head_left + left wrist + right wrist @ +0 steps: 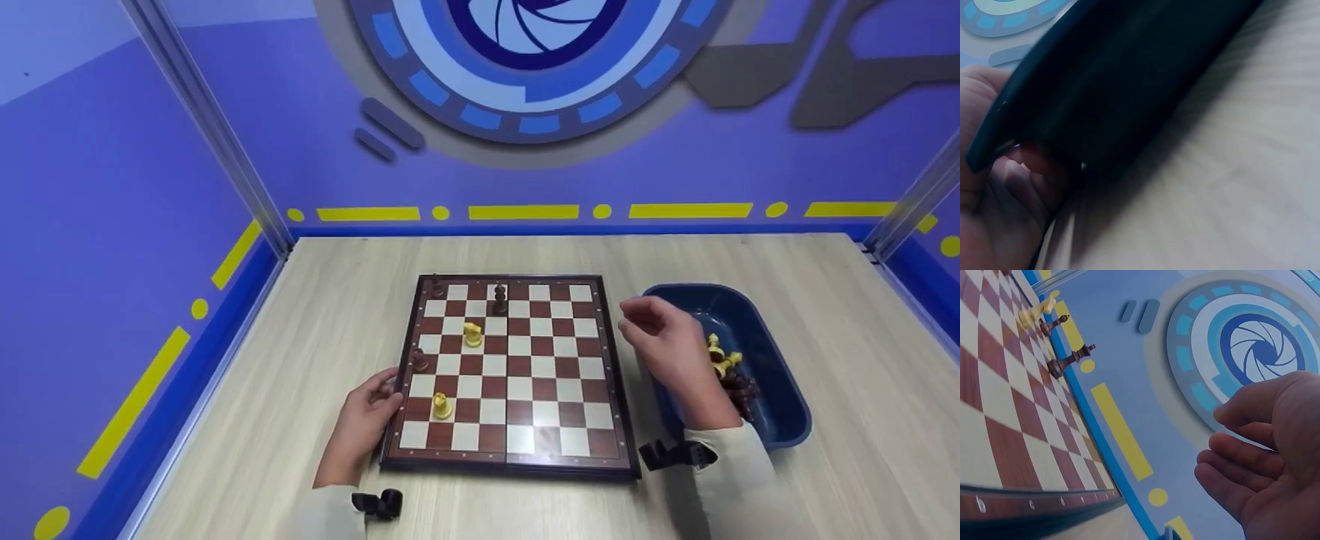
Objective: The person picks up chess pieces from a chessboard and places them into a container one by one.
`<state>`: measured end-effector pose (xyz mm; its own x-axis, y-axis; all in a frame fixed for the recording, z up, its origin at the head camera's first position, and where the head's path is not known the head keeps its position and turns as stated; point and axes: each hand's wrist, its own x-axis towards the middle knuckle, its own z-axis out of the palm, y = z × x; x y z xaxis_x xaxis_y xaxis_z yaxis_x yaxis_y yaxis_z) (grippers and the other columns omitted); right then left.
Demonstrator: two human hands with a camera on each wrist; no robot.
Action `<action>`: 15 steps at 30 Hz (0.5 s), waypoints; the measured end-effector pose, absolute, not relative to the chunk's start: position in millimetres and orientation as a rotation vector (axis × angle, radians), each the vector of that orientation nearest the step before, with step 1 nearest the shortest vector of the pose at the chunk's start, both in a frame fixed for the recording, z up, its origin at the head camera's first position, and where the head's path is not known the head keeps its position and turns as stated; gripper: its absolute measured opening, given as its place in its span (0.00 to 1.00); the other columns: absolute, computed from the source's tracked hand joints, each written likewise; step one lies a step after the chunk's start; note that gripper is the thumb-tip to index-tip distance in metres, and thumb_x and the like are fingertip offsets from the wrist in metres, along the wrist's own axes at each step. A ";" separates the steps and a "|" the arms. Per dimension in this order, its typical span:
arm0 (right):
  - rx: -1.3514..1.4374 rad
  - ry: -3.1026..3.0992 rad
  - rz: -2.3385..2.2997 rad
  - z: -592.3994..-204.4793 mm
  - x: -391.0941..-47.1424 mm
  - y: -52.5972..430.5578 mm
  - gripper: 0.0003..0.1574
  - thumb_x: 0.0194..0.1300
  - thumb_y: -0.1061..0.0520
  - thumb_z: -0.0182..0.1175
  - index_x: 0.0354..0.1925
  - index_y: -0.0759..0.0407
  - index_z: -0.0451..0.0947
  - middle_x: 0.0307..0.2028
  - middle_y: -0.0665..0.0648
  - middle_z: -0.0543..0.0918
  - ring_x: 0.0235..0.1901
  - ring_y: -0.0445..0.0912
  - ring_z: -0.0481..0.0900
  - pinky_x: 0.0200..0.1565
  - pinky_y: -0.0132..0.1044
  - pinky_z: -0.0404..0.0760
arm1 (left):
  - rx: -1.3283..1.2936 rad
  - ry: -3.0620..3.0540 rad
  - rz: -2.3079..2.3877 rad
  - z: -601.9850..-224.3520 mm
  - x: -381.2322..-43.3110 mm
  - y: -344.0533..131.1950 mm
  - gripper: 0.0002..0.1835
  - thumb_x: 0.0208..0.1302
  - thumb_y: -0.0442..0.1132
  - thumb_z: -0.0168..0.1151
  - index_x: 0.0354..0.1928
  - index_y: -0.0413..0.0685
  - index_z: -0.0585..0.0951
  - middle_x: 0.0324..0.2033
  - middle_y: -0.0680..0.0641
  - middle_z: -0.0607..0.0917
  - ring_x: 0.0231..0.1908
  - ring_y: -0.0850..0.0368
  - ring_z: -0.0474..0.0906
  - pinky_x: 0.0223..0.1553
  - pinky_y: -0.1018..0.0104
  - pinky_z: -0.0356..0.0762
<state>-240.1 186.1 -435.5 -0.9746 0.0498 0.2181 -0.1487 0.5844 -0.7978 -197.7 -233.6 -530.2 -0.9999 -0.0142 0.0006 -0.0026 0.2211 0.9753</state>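
Note:
A brown-and-white chessboard [551, 367] lies on the table. My left hand [363, 420] holds its left edge; in the left wrist view the fingers curl at the dark board side [1112, 84]. On the board stand a dark king-like piece [500, 300], a yellow knight [472, 334], a yellow rook [442, 406], a small dark piece [437, 286] at the far left corner and another dark piece [420, 360] by the left edge. My right hand [670, 349] hovers between the board and a blue bin, fingers loosely bent, nothing between them.
The dark blue bin [787, 420] stands right of the board, partly under my right forearm. Inside lie yellow pieces [727, 365] and several dark pieces [741, 391]. A purple-blue wall [525, 180] with yellow marks closes the table's far side; another wall stands at the left.

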 end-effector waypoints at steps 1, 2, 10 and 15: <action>0.080 -2.598 1.344 -435.2 -240.1 184.5 0.16 0.65 0.54 0.62 0.51 0.57 0.80 0.48 0.58 0.84 0.48 0.49 0.82 0.43 0.22 0.75 | 0.015 -2.447 -1.954 -530.5 -197.5 -233.5 0.25 0.66 0.28 0.57 0.64 0.31 0.69 0.38 0.42 0.77 0.36 0.63 0.79 0.38 0.71 0.79; 0.079 -2.598 1.346 -434.8 -240.1 183.0 0.16 0.65 0.54 0.62 0.51 0.57 0.80 0.48 0.58 0.84 0.48 0.49 0.82 0.44 0.22 0.75 | 0.015 -2.442 -1.955 -530.6 -197.2 -233.4 0.25 0.66 0.28 0.57 0.64 0.31 0.69 0.38 0.42 0.77 0.36 0.63 0.79 0.38 0.71 0.79; 0.079 -2.578 1.377 -432.3 -237.4 172.5 0.16 0.65 0.55 0.62 0.50 0.56 0.80 0.47 0.57 0.84 0.48 0.47 0.82 0.45 0.22 0.75 | 0.029 -2.441 -1.959 -530.5 -195.6 -232.7 0.25 0.65 0.28 0.57 0.64 0.31 0.69 0.37 0.42 0.77 0.33 0.63 0.77 0.36 0.72 0.78; 0.090 -2.554 1.415 -428.9 -236.4 163.7 0.16 0.65 0.56 0.62 0.50 0.56 0.80 0.47 0.58 0.84 0.47 0.46 0.82 0.44 0.22 0.75 | 0.076 -2.450 -1.971 -527.8 -197.0 -231.3 0.25 0.66 0.29 0.56 0.66 0.34 0.69 0.38 0.43 0.77 0.36 0.61 0.79 0.37 0.70 0.79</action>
<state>-236.4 163.7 -428.9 -0.9740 0.0528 0.2202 -0.1587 0.5344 -0.8302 -197.0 -231.3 -527.8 -0.9988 -0.0354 -0.0331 -0.0400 0.2137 0.9761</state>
